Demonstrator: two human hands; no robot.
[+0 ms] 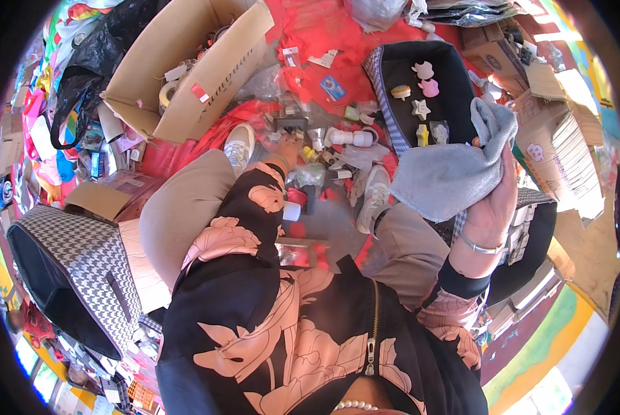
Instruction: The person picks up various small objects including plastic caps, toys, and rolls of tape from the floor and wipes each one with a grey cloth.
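My right hand (493, 197), raised at the right, grips a grey cloth (445, 173) that drapes over the near edge of a black-lined fabric bin (455, 62). Inside that bin lie several small shaped pieces, among them a pink one (429, 88), a white star (421, 108) and a yellow one (422, 134). My left hand (289, 152) reaches down between my shoes into a pile of small items; its fingers are too small and hidden to read. Close to it are a white cylindrical item (351, 137) and a dark box (290, 124).
An open cardboard box (206, 90) holding tape rolls stands at the far left. A houndstooth fabric bin (81, 256) lies tipped at the left. More cardboard boxes (559, 145) stack at the right. Plastic bags and loose packages litter the red floor covering (313, 31).
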